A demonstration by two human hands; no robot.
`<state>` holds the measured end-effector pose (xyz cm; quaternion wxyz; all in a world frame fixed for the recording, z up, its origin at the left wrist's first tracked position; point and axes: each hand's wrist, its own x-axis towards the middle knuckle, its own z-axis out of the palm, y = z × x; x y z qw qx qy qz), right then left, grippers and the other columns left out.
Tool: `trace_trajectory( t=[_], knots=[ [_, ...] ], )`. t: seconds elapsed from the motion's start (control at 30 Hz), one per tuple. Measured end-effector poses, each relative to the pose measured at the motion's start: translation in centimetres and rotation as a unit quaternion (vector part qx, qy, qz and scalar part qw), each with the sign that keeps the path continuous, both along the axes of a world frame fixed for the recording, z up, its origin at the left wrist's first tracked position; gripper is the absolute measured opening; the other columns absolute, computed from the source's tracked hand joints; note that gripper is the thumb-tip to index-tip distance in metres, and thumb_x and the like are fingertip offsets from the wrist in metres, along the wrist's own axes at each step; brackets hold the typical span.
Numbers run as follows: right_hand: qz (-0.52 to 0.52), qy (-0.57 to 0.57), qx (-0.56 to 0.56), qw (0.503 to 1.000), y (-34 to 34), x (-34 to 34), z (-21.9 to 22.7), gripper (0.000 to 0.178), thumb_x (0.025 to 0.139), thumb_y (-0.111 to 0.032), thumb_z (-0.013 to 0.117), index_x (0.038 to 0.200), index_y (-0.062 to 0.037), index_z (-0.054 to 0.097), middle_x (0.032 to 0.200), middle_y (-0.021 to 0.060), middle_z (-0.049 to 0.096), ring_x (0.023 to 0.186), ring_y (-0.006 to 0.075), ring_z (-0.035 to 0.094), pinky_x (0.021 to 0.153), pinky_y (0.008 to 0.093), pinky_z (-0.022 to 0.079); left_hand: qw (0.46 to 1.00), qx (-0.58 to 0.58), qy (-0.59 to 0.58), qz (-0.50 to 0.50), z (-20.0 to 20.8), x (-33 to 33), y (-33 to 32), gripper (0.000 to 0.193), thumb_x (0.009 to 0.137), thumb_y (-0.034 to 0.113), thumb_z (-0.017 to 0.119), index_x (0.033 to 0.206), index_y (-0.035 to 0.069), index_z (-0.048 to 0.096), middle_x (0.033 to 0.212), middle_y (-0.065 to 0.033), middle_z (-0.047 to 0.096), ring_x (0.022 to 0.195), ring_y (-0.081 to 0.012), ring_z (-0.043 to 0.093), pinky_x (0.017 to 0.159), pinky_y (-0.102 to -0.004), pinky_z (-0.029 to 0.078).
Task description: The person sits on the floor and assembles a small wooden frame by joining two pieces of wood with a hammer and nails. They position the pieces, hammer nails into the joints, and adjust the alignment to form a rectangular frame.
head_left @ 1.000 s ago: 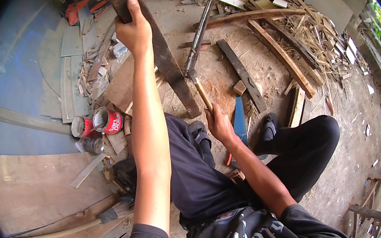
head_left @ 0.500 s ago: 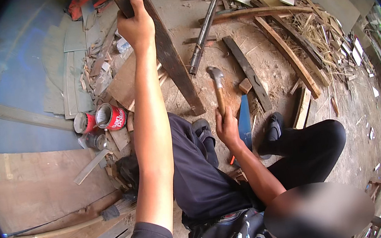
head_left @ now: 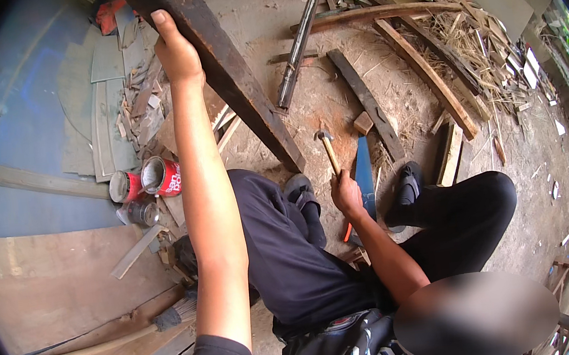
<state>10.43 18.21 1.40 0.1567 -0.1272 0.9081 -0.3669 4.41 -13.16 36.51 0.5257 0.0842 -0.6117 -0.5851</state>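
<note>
My left hand [head_left: 179, 56] grips a long dark wooden beam [head_left: 234, 74] near its upper end, thumb laid along the face. The beam slants down to the right, its lower end close to my left foot. In my right hand [head_left: 348, 196] is a claw hammer [head_left: 330, 155], held by its wooden handle with the head pointing away from me. Below that hand lies a flat blue blade [head_left: 363, 168] with an orange part near its handle end, perhaps a handsaw. A small wood block [head_left: 363, 123] sits beside the hammer head, against a dark plank [head_left: 368, 101].
Two red cans [head_left: 161, 176] and a glass jar [head_left: 142, 212] stand at the left. A dark metal-like bar [head_left: 299, 49] lies ahead. Wooden lengths [head_left: 427, 77] and scrap cover the far right; a plywood sheet [head_left: 64, 279] is at the near left.
My left hand and the beam's upper end have swung left. The hammer is lower, with its head farther from me, and my right hand has moved slightly nearer my body.
</note>
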Motion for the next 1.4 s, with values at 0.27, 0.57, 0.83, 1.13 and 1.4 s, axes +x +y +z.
trace_trajectory(
  t=[0.27, 0.57, 0.83, 1.13, 1.4],
  knots=[
    [-0.014, 0.217, -0.177, 0.96, -7.1, -4.6, 4.4, 0.035, 0.1, -0.025, 0.057, 0.12, 0.0034, 0.061, 0.103, 0.0305, 0.064, 0.101, 0.042, 0.063, 0.093, 0.0473, 0.049, 1.0, -0.008, 0.013, -0.026, 0.2, -0.1, 1.9, 0.085, 0.096, 0.07, 0.049, 0.121, -0.01, 0.06, 0.116, -0.0122, 0.067, 0.104, -0.0188, 0.061, 0.094, -0.0334, 0.047],
    [0.12, 0.167, -0.226, 0.952, -9.6, -5.9, 16.9, 0.022, 0.095, -0.013, 0.059, 0.082, 0.005, 0.063, 0.089, 0.0318, 0.065, 0.087, 0.0495, 0.064, 0.074, 0.054, 0.051, 0.998, -0.059, 0.0, 0.021, -0.1, 0.2, 3.2, 0.08, 0.096, 0.07, 0.048, 0.104, -0.007, 0.065, 0.102, -0.0088, 0.068, 0.097, -0.0158, 0.059, 0.089, -0.0313, 0.046],
    [0.247, 0.229, -0.209, 0.918, -8.9, -10.5, 16.2, 0.017, 0.097, -0.014, 0.059, 0.095, 0.0015, 0.066, 0.089, 0.0227, 0.067, 0.087, 0.0452, 0.063, 0.074, 0.0498, 0.051, 0.992, -0.084, -0.021, 0.092, 0.5, -0.7, 4.7, 0.079, 0.094, 0.069, 0.054, 0.092, -0.009, 0.066, 0.086, -0.0074, 0.066, 0.086, -0.015, 0.056, 0.083, -0.0339, 0.047],
    [0.384, 0.087, -0.195, 0.898, -7.8, -12.8, 16.8, 0.027, 0.1, -0.022, 0.058, 0.096, 0.0017, 0.07, 0.085, 0.0213, 0.069, 0.077, 0.0323, 0.067, 0.071, 0.0408, 0.05, 0.992, -0.112, 0.024, 0.057, -0.2, 0.8, 3.2, 0.068, 0.097, 0.065, 0.051, 0.113, 0.001, 0.067, 0.094, -0.0081, 0.069, 0.074, -0.0227, 0.065, 0.065, -0.0335, 0.051],
    [0.301, -0.143, -0.283, 0.899, -9.1, -11.7, 13.9, 0.045, 0.103, -0.039, 0.055, 0.093, 0.0021, 0.07, 0.075, 0.0136, 0.066, 0.075, 0.0193, 0.063, 0.071, 0.0376, 0.049, 0.996, -0.075, -0.008, -0.039, -0.7, 3.9, 1.0, 0.088, 0.092, 0.081, 0.037, 0.139, 0.008, 0.048, 0.116, -0.0069, 0.062, 0.105, -0.0199, 0.062, 0.093, -0.0348, 0.052]
  ],
)
